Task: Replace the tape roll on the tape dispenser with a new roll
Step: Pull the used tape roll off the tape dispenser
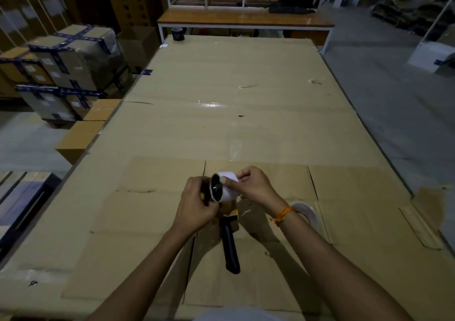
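A hand-held tape dispenser with a black handle and an orange frame is held above the cardboard-covered table, handle pointing toward me. A white tape roll sits on its black hub. My left hand grips the dispenser's head from the left. My right hand pinches the white roll's loose end at the top. A second, clear tape roll lies flat on the cardboard just behind my right wrist, partly hidden by it.
A dark tape roll stands at the table's far edge. Stacked taped cartons and a small box stand on the floor to the left. A wooden bench is beyond the table. Grey floor lies to the right.
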`<state>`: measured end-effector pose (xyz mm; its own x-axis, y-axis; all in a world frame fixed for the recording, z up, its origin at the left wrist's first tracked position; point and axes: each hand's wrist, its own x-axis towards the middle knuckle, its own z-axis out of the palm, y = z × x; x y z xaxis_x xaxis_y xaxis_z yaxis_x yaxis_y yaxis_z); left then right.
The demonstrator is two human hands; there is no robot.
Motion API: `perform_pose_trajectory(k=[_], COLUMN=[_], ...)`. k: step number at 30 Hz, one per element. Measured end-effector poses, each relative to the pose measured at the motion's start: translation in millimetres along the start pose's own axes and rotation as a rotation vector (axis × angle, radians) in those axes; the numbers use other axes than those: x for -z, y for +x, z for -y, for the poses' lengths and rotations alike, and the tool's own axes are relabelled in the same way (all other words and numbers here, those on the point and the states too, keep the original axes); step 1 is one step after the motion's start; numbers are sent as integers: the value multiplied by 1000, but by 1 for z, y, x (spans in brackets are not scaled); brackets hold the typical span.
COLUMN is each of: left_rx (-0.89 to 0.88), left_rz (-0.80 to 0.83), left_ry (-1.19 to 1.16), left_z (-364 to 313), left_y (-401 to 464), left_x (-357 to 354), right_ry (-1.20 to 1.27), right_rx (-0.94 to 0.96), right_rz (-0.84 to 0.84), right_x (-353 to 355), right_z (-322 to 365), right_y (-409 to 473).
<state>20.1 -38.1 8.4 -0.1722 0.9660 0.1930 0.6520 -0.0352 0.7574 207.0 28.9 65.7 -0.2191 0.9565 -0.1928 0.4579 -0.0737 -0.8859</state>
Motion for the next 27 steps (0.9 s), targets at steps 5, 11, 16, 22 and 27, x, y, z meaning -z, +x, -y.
perform_pose_trajectory(k=[5,11,16,22,27], left_rx=[-14,-67,-39,3,-35], left_rz=[62,60,117,188,215], left_ry=[-69,95,56,42,29], left_z=[-4,16,12,10,9], left_y=[-8,10,15,21,18], left_x=[11,26,39,51,55], right_ry=[222,170,-82,10,35], right_rx=[20,90,251,252,223], right_rz=[194,247,213,283,315], right_x=[-7,-11,-17,-16,-19], right_z=[-3,-15,-20,-12,-15], right_y=[-4,3,11,21,27])
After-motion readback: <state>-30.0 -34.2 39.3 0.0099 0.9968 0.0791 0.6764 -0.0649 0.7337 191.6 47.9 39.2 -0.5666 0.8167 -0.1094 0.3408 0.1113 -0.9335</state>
